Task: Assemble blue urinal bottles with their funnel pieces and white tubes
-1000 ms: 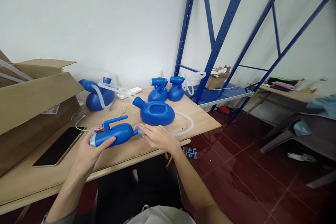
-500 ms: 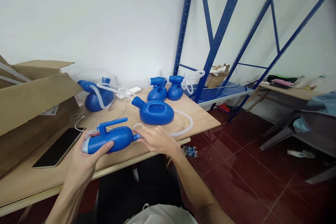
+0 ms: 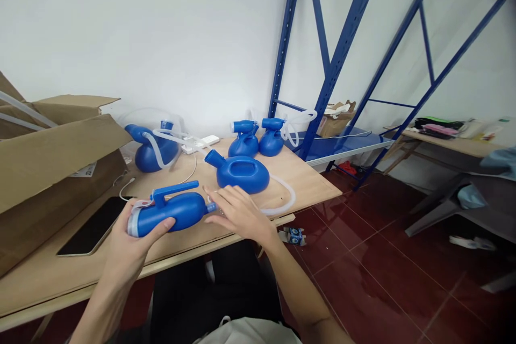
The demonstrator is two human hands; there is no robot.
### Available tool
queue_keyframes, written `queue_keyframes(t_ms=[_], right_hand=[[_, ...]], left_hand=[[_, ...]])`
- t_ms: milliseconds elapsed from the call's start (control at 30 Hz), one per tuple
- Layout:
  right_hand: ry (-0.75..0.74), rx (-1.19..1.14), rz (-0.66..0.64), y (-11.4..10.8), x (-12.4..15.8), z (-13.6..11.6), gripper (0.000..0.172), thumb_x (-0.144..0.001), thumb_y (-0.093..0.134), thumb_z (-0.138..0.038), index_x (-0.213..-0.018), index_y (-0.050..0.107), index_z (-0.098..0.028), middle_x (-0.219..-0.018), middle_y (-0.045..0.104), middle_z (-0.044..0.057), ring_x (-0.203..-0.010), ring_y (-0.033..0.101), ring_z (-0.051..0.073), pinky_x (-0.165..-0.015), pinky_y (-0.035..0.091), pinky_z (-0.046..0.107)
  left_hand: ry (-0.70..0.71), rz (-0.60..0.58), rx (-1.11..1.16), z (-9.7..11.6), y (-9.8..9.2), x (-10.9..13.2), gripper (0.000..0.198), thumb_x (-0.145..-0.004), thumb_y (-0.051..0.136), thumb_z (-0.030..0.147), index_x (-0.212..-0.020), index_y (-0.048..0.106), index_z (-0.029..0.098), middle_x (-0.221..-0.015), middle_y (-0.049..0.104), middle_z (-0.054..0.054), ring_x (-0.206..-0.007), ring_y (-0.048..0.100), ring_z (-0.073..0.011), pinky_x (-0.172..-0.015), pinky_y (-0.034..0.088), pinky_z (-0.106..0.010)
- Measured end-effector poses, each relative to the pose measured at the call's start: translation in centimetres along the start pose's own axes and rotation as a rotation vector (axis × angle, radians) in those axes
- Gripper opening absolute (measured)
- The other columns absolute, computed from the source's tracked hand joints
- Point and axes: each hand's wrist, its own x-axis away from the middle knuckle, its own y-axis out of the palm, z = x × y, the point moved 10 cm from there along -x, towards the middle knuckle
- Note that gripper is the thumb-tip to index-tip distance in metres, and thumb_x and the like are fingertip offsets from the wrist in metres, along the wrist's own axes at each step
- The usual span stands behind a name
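Note:
My left hand is wrapped round the clear-capped end of a blue plastic part with a bar handle, held level over the near edge of the table. At its right end is a small blue nozzle, beside the fingers of my right hand. Those fingers are spread, with the thumb apart, and I see nothing gripped between them. Just behind my right hand lies a blue bottle with a hand slot and an open neck pointing left. A clear tube curves from behind it along the table.
Two blue bottles with tubes stand at the back; another is at the left by a power strip. A dark tablet and an open cardboard box fill the left. A blue metal rack rises on the right.
The fingers of my right hand have opened and come off the nozzle end. The small clear loop near them is no longer visible. The view has shifted slightly.

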Motion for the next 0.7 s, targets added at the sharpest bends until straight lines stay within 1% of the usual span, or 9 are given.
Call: queue_keyframes(t_ms=[67, 133, 167, 233, 300, 400, 467, 567, 700], right_hand=[[-0.004, -0.050, 0.122, -1.3, 0.2, -0.5, 0.049, -0.107, 0.058, -0.050, -0.145, 0.061, -0.019, -0.122, 0.073, 0.016, -0.116, 0.066, 0.028, -0.102, 0.052, 0.044], [0.093, -0.235, 0.203, -1.7, 0.6, 0.4, 0.038, -0.108, 0.056, -0.048, -0.129, 0.071, -0.020, -0.110, 0.077, 0.012, -0.103, 0.070, 0.025, -0.095, 0.055, 0.041], [0.188, -0.360, 0.204, -1.1, 0.8, 1.3, 0.037, -0.108, 0.054, -0.049, -0.121, 0.074, -0.020, -0.102, 0.078, 0.010, -0.095, 0.072, 0.023, -0.090, 0.057, 0.038], [0.407, -0.625, 0.134, 1.5, 1.2, 3.4, 0.044, -0.109, 0.048, -0.054, -0.116, 0.075, -0.020, -0.097, 0.079, 0.007, -0.089, 0.075, 0.021, -0.082, 0.058, 0.033], [0.542, -0.864, 0.054, 4.5, 1.3, 4.5, 0.052, -0.108, 0.046, -0.062, -0.125, 0.073, -0.020, -0.112, 0.079, 0.010, -0.099, 0.076, 0.022, -0.081, 0.059, 0.031], [0.543, -1.122, 0.113, 6.2, 0.6, 5.0, 0.067, -0.102, 0.047, -0.074, -0.137, 0.066, -0.021, -0.133, 0.072, 0.014, -0.109, 0.076, 0.023, -0.080, 0.060, 0.031], [0.490, -1.185, 0.161, 6.4, 0.1, 4.8, 0.066, -0.100, 0.049, -0.075, -0.129, 0.070, -0.020, -0.125, 0.074, 0.013, -0.103, 0.076, 0.022, -0.080, 0.060, 0.031], [0.449, -1.172, 0.156, 6.4, 0.0, 4.4, 0.058, -0.103, 0.049, -0.069, -0.114, 0.074, -0.018, -0.103, 0.078, 0.010, -0.092, 0.076, 0.020, -0.076, 0.059, 0.030], [0.453, -1.069, 0.169, 6.2, 0.3, 4.4, 0.058, -0.108, 0.041, -0.066, -0.108, 0.073, -0.017, -0.095, 0.077, 0.008, -0.084, 0.075, 0.018, -0.071, 0.057, 0.029]], left_hand=[[-0.047, 0.074, 0.034, -0.4, -0.9, -0.5, 0.064, -0.049, 0.098, 0.055, -0.094, 0.064, 0.025, -0.098, 0.060, -0.001, -0.081, 0.058, -0.0176, -0.066, 0.053, -0.028], [-0.070, 0.174, 0.140, -0.4, -1.9, -0.6, 0.059, -0.052, 0.098, 0.050, -0.093, 0.064, 0.024, -0.099, 0.058, -0.001, -0.082, 0.056, -0.0171, -0.065, 0.054, -0.028], [-0.076, 0.218, 0.212, -0.4, -2.3, -0.6, 0.057, -0.054, 0.097, 0.048, -0.093, 0.063, 0.024, -0.100, 0.057, -0.001, -0.082, 0.056, -0.0170, -0.063, 0.056, -0.028], [-0.097, 0.251, 0.346, -0.3, -2.3, -0.4, 0.057, -0.054, 0.097, 0.045, -0.092, 0.061, 0.023, -0.101, 0.056, 0.000, -0.081, 0.057, -0.0169, -0.059, 0.058, -0.029], [-0.124, 0.243, 0.427, -0.4, -1.7, -0.2, 0.060, -0.049, 0.098, 0.042, -0.090, 0.060, 0.023, -0.101, 0.055, 0.000, -0.078, 0.058, -0.0162, -0.052, 0.058, -0.029], [-0.153, 0.183, 0.454, -0.5, -0.5, 0.1, 0.060, -0.047, 0.099, 0.039, -0.089, 0.061, 0.022, -0.105, 0.054, -0.001, -0.079, 0.059, -0.0159, -0.048, 0.057, -0.026], [-0.163, 0.142, 0.444, -0.6, 0.1, 0.3, 0.055, -0.052, 0.099, 0.039, -0.090, 0.062, 0.022, -0.107, 0.054, -0.001, -0.082, 0.059, -0.0167, -0.049, 0.059, -0.026], [-0.179, 0.123, 0.435, -0.7, 0.5, 0.5, 0.055, -0.053, 0.099, 0.040, -0.090, 0.063, 0.022, -0.104, 0.053, -0.001, -0.081, 0.060, -0.0173, -0.050, 0.061, -0.028], [-0.169, 0.134, 0.422, -0.4, 0.6, 0.8, 0.060, -0.050, 0.099, 0.042, -0.092, 0.063, 0.021, -0.104, 0.054, -0.001, -0.080, 0.059, -0.0161, -0.050, 0.060, -0.026]])
